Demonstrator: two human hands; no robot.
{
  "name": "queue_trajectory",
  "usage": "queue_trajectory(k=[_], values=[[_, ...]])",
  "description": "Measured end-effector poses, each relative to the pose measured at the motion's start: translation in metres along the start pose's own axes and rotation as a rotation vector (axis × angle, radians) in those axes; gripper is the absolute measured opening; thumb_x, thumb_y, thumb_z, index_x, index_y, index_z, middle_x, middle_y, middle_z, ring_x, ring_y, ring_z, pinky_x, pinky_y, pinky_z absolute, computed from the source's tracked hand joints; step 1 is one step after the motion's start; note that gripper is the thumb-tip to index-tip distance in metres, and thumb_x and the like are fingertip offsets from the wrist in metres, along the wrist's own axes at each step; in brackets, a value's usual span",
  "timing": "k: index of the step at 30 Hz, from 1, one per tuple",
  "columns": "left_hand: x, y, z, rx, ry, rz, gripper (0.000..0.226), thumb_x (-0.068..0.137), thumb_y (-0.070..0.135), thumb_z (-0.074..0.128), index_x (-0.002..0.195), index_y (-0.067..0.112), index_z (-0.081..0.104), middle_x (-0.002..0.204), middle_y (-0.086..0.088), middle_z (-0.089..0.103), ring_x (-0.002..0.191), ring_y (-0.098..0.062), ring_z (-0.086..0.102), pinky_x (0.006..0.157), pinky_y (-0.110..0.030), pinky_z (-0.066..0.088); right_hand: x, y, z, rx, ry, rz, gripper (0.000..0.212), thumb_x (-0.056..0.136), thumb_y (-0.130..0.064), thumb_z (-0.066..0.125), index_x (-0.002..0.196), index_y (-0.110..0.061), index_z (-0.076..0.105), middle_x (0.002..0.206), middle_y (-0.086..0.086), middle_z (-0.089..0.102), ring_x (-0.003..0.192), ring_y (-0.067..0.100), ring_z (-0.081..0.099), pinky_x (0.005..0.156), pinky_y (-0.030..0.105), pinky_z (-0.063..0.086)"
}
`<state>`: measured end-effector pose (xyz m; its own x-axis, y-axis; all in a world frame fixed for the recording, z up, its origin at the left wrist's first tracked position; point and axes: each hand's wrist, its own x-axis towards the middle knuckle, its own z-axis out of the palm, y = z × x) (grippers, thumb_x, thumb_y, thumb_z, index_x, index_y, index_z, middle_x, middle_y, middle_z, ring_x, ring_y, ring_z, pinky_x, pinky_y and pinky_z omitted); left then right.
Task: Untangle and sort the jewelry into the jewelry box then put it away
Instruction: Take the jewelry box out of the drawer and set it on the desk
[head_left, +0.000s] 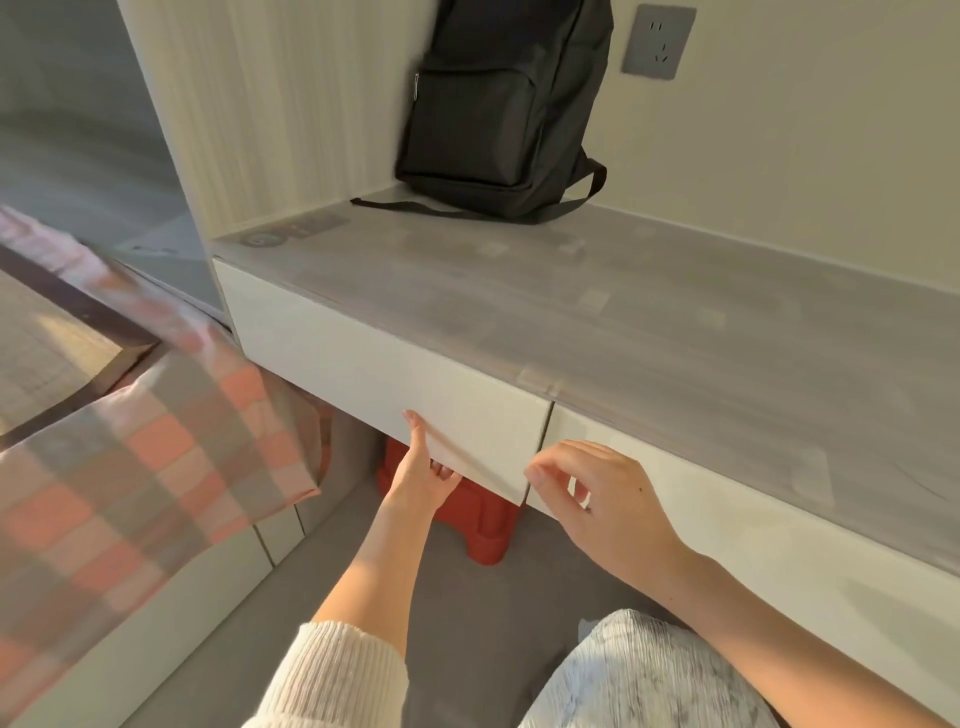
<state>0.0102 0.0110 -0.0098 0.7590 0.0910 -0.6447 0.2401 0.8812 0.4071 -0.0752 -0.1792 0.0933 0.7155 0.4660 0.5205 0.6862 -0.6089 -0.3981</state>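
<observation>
Desk drawer (389, 364): left hand (421, 467) grips bottom edge, fingers (442, 472) half-hidden; right hand (597, 493) loose, empty.

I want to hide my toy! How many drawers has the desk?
2. The left drawer, its bottom edge held by the left hand; the right drawer beside it, behind the right hand. More may be out of view.

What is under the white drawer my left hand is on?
A red stool stands on the grey floor under the drawer; its top is hidden behind the drawer front and the left hand.
</observation>
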Motion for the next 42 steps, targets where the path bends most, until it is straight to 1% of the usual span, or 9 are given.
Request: queue_trajectory(k=[11,18,22,28,30,34,37,39,42], values=[[-0.018,0.004,-0.022,0.031,-0.011,-0.013,0.079,0.067,0.064,0.066,0.119,0.009,0.046,0.108,-0.007,0.063,0.097,-0.023,0.061,0.077,-0.039,0.047,0.015,-0.008,0.026,-0.385,0.017,-0.017,0.041,0.081,-0.026,0.058,0.116,-0.003,0.061,0.112,0.007,0.064,0.104,0.026,0.059,0.097,0.026,0.034],[-0.024,0.001,-0.03,0.103,0.03,0.024,0.085,0.071,0.071,0.053,0.128,0.009,0.042,0.106,-0.007,0.061,0.109,-0.026,0.055,0.088,-0.039,0.045,0.036,-0.013,0.032,-0.438,0.007,-0.035,0.031,0.071,-0.01,0.075,0.1,-0.003,0.066,0.091,0.006,0.067,0.082,0.026,0.06,0.075,0.031,0.053],[-0.048,-0.001,-0.061,0.217,0.112,0.049,0.095,0.079,0.075,0.036,0.144,0.007,0.024,0.147,-0.012,0.035,0.136,-0.026,0.034,0.107,-0.038,0.035,0.022,-0.043,0.038,-0.227,-0.096,-0.027,0.02,0.091,-0.009,0.053,0.11,-0.004,0.061,0.095,0.008,0.063,0.093,0.024,0.053,0.084,0.033,0.047],[-0.114,0.034,-0.111,0.253,0.14,0.048,0.079,0.075,0.054,0.063,0.133,0.006,0.037,0.128,-0.017,0.05,0.115,-0.034,0.052,0.09,-0.042,0.046,-0.008,-0.084,0.04,-0.103,-0.1,-0.105,0.032,0.077,-0.01,0.073,0.107,-0.002,0.068,0.084,0.005,0.068,0.08,0.018,0.06,0.069,0.022,0.052],[-0.131,0.05,-0.122,0.485,0.344,0.293,0.079,0.077,0.049,0.068,0.136,0.008,0.036,0.111,-0.011,0.053,0.097,-0.028,0.053,0.083,-0.041,0.045,-0.006,-0.093,0.029,0.033,-0.153,-0.076,0.024,0.087,-0.017,0.063,0.107,-0.006,0.069,0.089,0.002,0.069,0.085,0.011,0.058,0.072,0.015,0.047],[-0.167,0.078,-0.106,0.804,0.628,1.006,0.05,0.086,0.039,0.056,0.129,0.017,0.041,0.126,-0.009,0.047,0.11,-0.025,0.049,0.097,-0.046,0.042,0.03,-0.089,0.021,0.135,-0.136,0.119,0.029,0.093,-0.03,0.054,0.113,-0.012,0.065,0.108,-0.001,0.065,0.101,0.011,0.056,0.086,0.019,0.041],[-0.182,0.084,-0.094,0.753,0.471,0.958,0.031,0.093,0.029,0.043,0.122,0.021,0.046,0.129,-0.007,0.045,0.105,-0.02,0.048,0.094,-0.043,0.043,0.066,-0.078,0.041,-0.121,-0.406,0.24,0.054,0.09,-0.044,0.055,0.127,-0.004,0.05,0.128,0.01,0.054,0.119,0.024,0.049,0.094,0.031,0.039],[-0.195,0.08,-0.09,0.808,0.436,0.943,0.006,0.094,0.031,0.044,0.09,0.035,0.045,0.115,-0.001,0.042,0.097,-0.018,0.046,0.085,-0.037,0.04,0.084,-0.081,0.057,-0.184,-0.629,0.257,0.063,0.084,-0.052,0.059,0.123,-0.003,0.047,0.123,0.011,0.053,0.114,0.026,0.051,0.08,0.031,0.042],[-0.206,0.077,-0.091,0.834,0.377,0.916,0.036,0.093,0.027,0.05,0.07,0.037,0.024,0.106,0.006,0.033,0.085,-0.016,0.04,0.081,-0.033,0.034,0.106,-0.086,0.077,-0.185,-0.86,0.325,0.075,0.079,-0.055,0.063,0.129,-0.004,0.041,0.128,0.008,0.047,0.117,0.025,0.049,0.077,0.028,0.04]])
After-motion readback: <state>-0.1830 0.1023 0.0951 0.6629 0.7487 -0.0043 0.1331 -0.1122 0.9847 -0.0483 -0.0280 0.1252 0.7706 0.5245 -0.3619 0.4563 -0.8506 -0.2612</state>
